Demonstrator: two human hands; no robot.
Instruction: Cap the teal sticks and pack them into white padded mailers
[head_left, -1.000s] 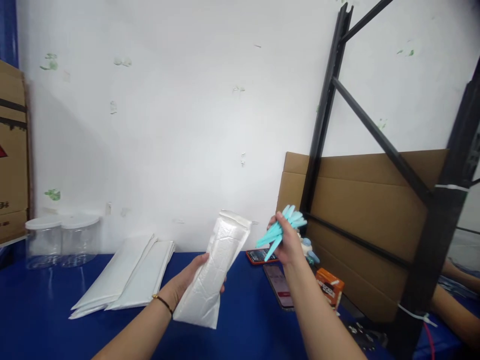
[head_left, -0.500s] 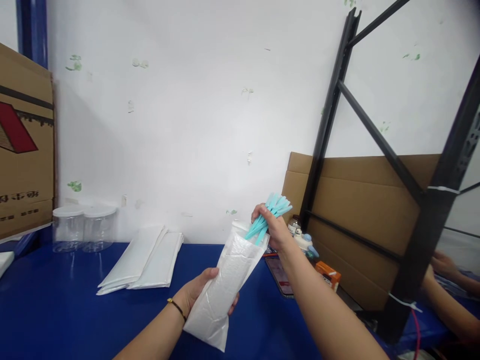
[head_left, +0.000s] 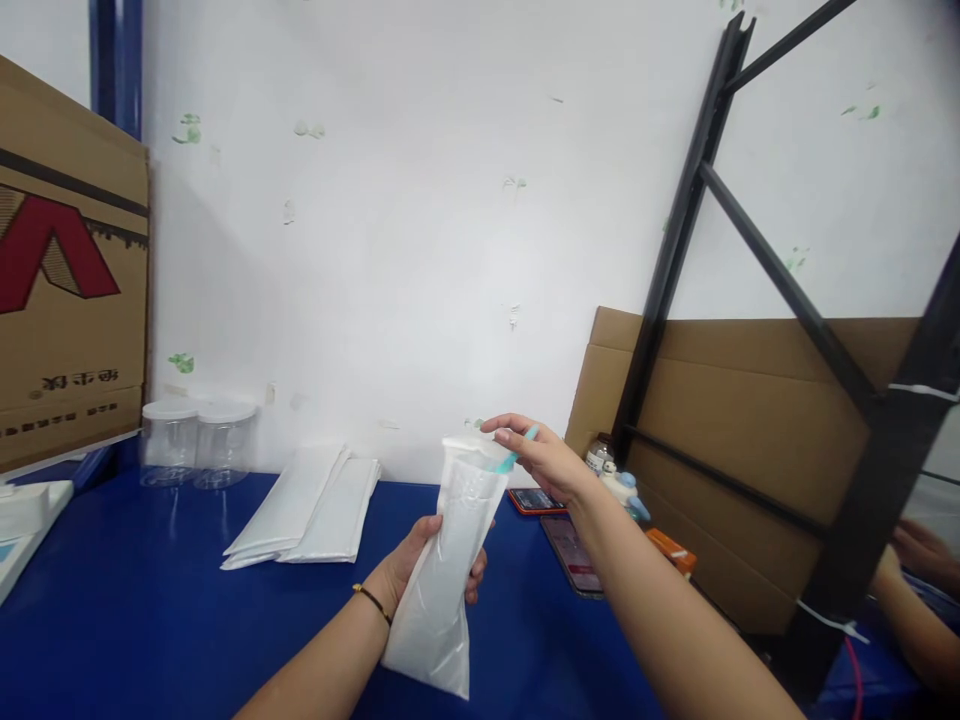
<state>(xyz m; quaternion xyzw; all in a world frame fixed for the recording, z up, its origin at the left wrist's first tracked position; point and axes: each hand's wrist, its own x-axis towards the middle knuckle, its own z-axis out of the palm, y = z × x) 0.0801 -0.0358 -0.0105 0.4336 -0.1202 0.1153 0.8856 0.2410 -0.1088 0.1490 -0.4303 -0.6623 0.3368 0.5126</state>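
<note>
My left hand (head_left: pixel 416 560) is wrapped round the middle of a white padded mailer (head_left: pixel 442 590), which is tilted with its mouth up. Turquoise sticks (head_left: pixel 508 463) lie mostly inside the mailer, and only a small part shows at its opening. At the mouth is my right hand (head_left: pixel 536 455), its fingers bent over the rim beside the turquoise piece; whether they grip it is hard to make out. More flat white mailers (head_left: pixel 330 510) lie on the blue table (head_left: pixel 187 620) to the left.
Two clear lidded jars (head_left: pixel 171 445) stand by the wall, near a large carton (head_left: pixel 71 290). Right of the mailer are phones (head_left: pixel 574 555), a small figurine (head_left: pixel 621 486) and an orange box (head_left: pixel 671 550). Beyond a black rack post (head_left: pixel 855 530), another person's arm shows.
The turquoise bundle has gone down into the mailer. My right hand has moved lower and its fingers have loosened from the bundle. The mailer is more upright, and the view has turned left.
</note>
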